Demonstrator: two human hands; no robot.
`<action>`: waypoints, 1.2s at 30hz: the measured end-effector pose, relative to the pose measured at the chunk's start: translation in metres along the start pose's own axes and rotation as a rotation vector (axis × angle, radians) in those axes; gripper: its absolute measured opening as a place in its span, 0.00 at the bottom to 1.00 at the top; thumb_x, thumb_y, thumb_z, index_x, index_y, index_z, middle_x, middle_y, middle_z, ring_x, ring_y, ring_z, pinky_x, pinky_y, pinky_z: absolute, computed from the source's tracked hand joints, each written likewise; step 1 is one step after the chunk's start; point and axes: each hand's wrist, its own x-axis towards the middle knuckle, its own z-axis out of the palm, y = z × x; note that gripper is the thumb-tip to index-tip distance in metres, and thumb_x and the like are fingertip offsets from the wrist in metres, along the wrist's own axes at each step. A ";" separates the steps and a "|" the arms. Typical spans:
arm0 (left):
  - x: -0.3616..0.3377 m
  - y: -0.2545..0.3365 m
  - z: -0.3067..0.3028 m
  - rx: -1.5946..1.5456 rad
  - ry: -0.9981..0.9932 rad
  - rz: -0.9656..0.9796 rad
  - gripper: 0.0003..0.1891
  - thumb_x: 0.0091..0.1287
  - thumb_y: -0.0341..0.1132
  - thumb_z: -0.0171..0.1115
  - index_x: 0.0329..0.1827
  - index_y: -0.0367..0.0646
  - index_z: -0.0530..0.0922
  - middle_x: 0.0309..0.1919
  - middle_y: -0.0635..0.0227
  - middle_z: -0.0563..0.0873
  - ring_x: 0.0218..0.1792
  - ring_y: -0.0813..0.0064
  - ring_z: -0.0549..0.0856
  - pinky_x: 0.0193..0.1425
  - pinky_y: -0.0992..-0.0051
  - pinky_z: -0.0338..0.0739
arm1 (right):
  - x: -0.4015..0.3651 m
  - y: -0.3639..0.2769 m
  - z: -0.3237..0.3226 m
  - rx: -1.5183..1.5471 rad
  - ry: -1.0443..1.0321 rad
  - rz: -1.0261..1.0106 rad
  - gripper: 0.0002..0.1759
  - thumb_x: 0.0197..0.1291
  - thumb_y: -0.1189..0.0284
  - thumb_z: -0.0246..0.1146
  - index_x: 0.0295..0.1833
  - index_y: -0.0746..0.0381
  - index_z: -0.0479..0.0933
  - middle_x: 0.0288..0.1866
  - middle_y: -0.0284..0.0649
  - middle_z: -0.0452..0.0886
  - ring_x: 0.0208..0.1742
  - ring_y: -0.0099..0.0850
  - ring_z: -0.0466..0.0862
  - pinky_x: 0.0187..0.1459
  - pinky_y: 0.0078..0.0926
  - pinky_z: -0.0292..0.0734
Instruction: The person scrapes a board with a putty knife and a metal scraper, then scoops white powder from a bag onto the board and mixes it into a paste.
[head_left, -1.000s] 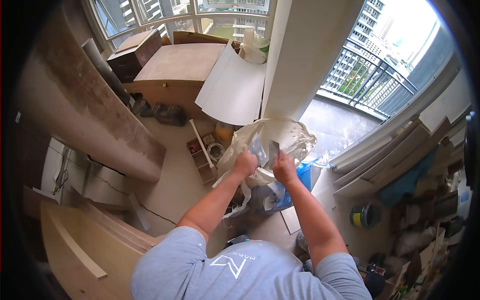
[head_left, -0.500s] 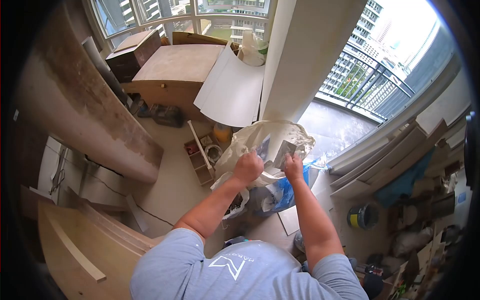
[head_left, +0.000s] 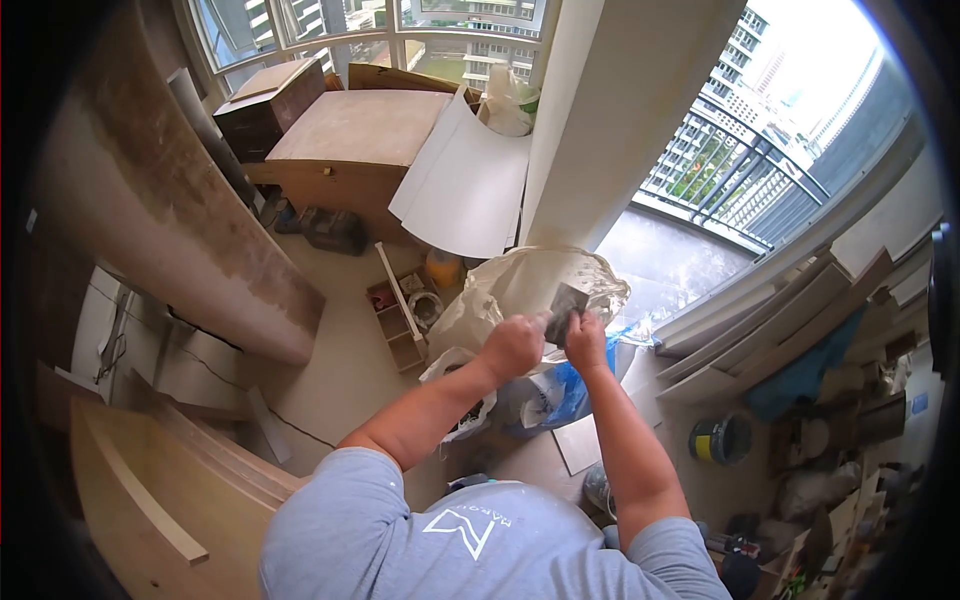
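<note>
My right hand [head_left: 586,343] is closed round a flat, squarish grey scraper blade [head_left: 568,306], which points up and slightly left over the open mouth of a large off-white sack [head_left: 480,300]. Close beside it, my left hand [head_left: 515,347] is a fist turned toward the blade. Something pale and smeared by motion shows at its fingertips, too blurred to name. Below the hands are a blue and clear plastic bag [head_left: 568,393] and a smaller white bag [head_left: 452,366].
A divided wooden tray [head_left: 405,350] and a yellow container [head_left: 445,266] are left of the sack. White curved sheets [head_left: 465,190] lean on a wooden unit. A bucket [head_left: 722,438] and stacked boards [head_left: 770,320] are at right. A curved wooden piece [head_left: 170,500] fills the lower left.
My left hand has moved right, up against the scraper blade in my right hand. The bluish-grey flat piece seen in its fingers before is now blurred or hidden.
</note>
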 end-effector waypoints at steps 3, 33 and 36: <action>0.002 -0.034 0.018 0.086 -0.108 -0.316 0.15 0.66 0.32 0.51 0.50 0.36 0.80 0.32 0.48 0.86 0.35 0.48 0.86 0.41 0.55 0.82 | -0.010 0.000 0.006 0.166 -0.109 0.087 0.18 0.70 0.64 0.54 0.37 0.70 0.78 0.33 0.58 0.81 0.37 0.56 0.79 0.40 0.48 0.73; -0.040 0.031 -0.022 -0.159 0.200 0.156 0.26 0.54 0.21 0.62 0.60 0.44 0.79 0.41 0.59 0.88 0.41 0.58 0.85 0.51 0.62 0.80 | -0.008 0.047 -0.014 1.667 -0.451 1.142 0.16 0.67 0.55 0.49 0.39 0.56 0.72 0.27 0.34 0.75 0.19 0.27 0.70 0.22 0.26 0.70; -0.035 0.045 -0.023 -0.187 0.107 0.284 0.29 0.52 0.21 0.62 0.61 0.45 0.79 0.44 0.61 0.88 0.43 0.59 0.85 0.55 0.65 0.78 | -0.012 0.031 0.000 1.595 -0.521 1.047 0.16 0.67 0.55 0.48 0.39 0.55 0.73 0.28 0.36 0.76 0.20 0.30 0.73 0.22 0.26 0.72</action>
